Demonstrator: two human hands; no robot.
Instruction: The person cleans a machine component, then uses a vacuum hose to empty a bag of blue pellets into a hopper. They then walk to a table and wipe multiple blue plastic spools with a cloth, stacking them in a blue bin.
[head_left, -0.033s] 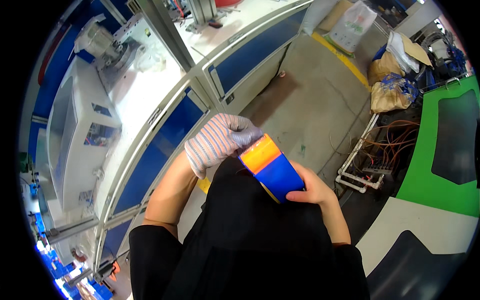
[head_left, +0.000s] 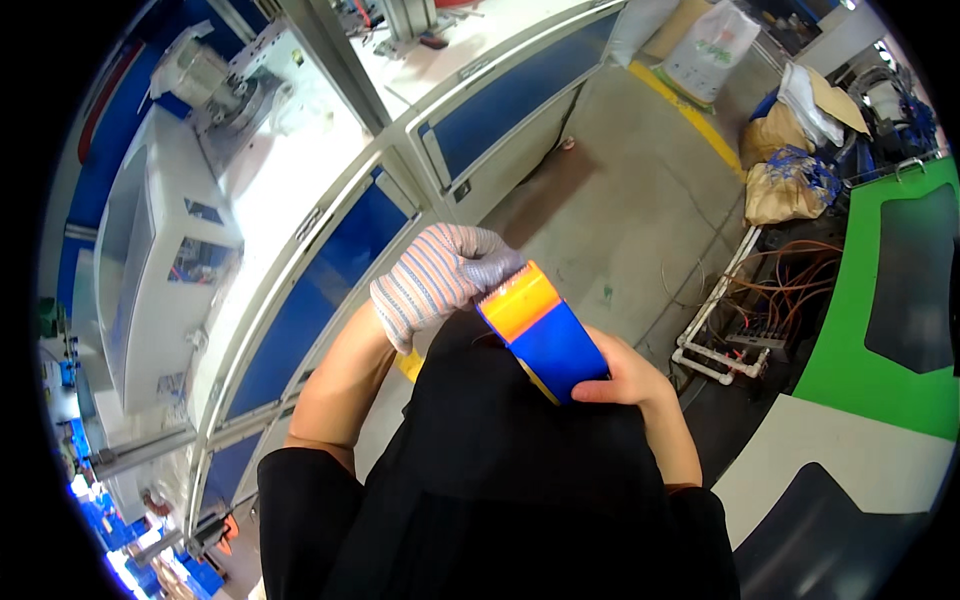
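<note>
Grey floor [head_left: 625,215] beyond blue-orange dispenser [head_left: 555,345]

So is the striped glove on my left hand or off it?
On: the striped glove covers your left hand to the wrist. Your right hand, holding the blue-and-orange tape dispenser, is bare.

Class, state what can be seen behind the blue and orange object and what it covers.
Past the edges of the blue and orange object, black clothing and grey floor show. The right hand reaches behind it; its fingers there are mostly covered.
</note>
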